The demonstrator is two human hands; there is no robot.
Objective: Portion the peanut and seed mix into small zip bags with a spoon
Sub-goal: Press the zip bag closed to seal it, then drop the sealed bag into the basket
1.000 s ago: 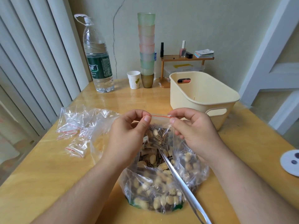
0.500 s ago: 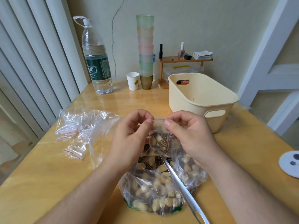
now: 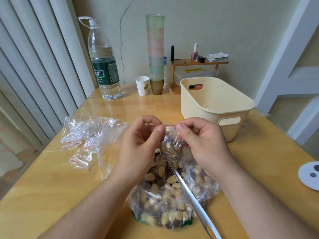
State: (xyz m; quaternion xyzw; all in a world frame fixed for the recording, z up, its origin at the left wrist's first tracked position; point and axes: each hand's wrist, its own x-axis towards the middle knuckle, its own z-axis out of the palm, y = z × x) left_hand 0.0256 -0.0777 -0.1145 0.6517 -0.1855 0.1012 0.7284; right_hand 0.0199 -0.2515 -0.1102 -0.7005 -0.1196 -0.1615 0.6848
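Note:
A small clear zip bag [image 3: 172,144] with a red seal strip hangs between my hands, part filled with peanuts and striped seeds. My left hand [image 3: 139,145] pinches the seal at its left end. My right hand [image 3: 203,144] pinches the seal at its right end. Below them on the wooden table [image 3: 51,187] sits the big clear bag of peanut and seed mix [image 3: 169,200]. A metal spoon [image 3: 191,202] stands in that mix, its handle slanting toward the lower right. Neither hand touches the spoon.
A loose heap of empty small zip bags [image 3: 82,135] lies at the left. A cream plastic basket [image 3: 215,104] stands behind my right hand. At the back are a large water bottle [image 3: 103,66], a paper cup [image 3: 142,85], stacked cups [image 3: 156,52] and a small wooden shelf [image 3: 198,63].
My thumbs have moved closer together along the red seal of the small bag. The bag hangs a little lower over the big bag. The spoon has not moved.

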